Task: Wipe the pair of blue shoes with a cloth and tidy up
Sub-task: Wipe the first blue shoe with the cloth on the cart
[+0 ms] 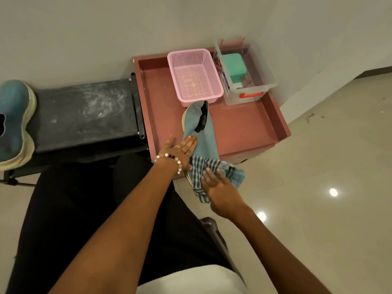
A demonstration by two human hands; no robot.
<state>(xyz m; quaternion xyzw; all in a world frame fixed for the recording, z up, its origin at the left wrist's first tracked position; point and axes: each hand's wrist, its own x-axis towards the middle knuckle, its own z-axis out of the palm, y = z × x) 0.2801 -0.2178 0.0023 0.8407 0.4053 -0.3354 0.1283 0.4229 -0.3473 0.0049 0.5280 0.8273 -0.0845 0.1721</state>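
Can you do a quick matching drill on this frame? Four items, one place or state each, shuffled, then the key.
Items
1. pink basket
2. checked cloth
3. teal box
4. second blue shoe

Places/states
A. on the dark bench at far left
B. inside the clear plastic bin
C. pressed under the right hand on the near end of the blue shoe that the left hand steadies
D. empty, at the back of the red tray

Pairs: 1-D, 2-C, 3-B, 4-A
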